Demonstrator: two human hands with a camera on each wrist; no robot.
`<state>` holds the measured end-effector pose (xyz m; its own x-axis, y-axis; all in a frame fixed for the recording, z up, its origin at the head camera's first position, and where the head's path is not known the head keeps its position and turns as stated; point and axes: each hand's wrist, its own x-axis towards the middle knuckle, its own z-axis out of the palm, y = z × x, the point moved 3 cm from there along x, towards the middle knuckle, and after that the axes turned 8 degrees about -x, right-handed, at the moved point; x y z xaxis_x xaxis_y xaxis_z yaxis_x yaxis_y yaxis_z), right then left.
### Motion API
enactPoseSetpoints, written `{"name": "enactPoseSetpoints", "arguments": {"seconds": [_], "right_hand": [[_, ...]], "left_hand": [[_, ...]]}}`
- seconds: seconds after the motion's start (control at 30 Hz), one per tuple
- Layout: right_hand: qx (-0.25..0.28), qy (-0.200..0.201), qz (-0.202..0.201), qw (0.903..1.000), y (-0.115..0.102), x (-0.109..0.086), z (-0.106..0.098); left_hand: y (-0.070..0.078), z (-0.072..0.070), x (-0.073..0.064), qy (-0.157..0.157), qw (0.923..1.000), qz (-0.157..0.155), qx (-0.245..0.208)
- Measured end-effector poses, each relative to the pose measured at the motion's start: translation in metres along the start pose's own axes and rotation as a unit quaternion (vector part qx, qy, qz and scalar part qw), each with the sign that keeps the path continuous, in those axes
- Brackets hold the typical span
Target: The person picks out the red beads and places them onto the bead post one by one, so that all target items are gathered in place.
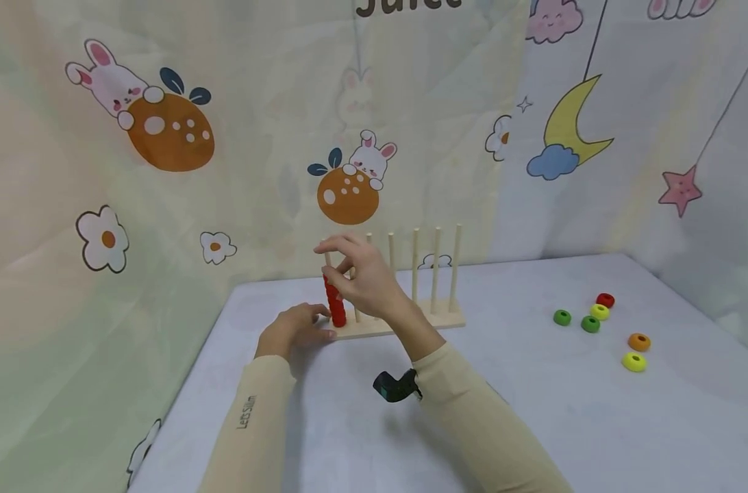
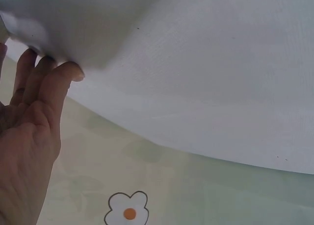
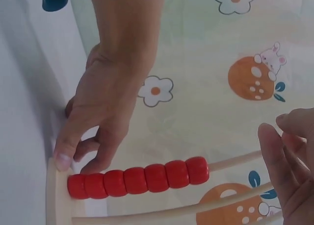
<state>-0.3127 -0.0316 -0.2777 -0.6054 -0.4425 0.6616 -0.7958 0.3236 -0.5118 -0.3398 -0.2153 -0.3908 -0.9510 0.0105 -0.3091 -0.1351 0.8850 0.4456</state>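
Note:
A wooden peg stand [image 1: 366, 330] with several upright pegs stands near the table's back edge. On its leftmost peg is a stack of red beads [image 3: 145, 178], threaded from the base up past mid-height. My left hand [image 1: 292, 330] holds the stand's left end, the thumb at the front of the base and the fingers round the other side. Beside the upper part of that peg is my right hand [image 1: 369, 277], thumb and forefinger spread apart. No bead shows between its fingers. The other pegs carry no beads in the head view.
Loose beads lie on the right side of the white table [image 1: 503, 424]: a red bead [image 1: 605, 300], an orange bead [image 1: 639, 342], two green ones and two yellow ones. A printed cloth [image 1: 263, 171] hangs close behind the table.

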Motion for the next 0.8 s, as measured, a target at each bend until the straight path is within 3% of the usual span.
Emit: {"name": "enactPoseSetpoints", "arguments": {"seconds": [0.3,0.57,0.8], "right_hand": [[0.013,0.034,-0.008,0.9993,0.016,-0.017,-0.021],[-0.035,0.003,-0.009,0.9994,0.024,-0.029,-0.045],[-0.043,-0.006,0.010,0.9990,0.034,-0.042,-0.067]], "left_hand": [[-0.004,0.006,0.007,0.012,0.9999,-0.001,-0.007],[-0.005,0.006,0.008,0.020,0.9997,0.014,0.000],[-0.003,0.006,0.005,0.021,0.9994,0.028,-0.001]]}}
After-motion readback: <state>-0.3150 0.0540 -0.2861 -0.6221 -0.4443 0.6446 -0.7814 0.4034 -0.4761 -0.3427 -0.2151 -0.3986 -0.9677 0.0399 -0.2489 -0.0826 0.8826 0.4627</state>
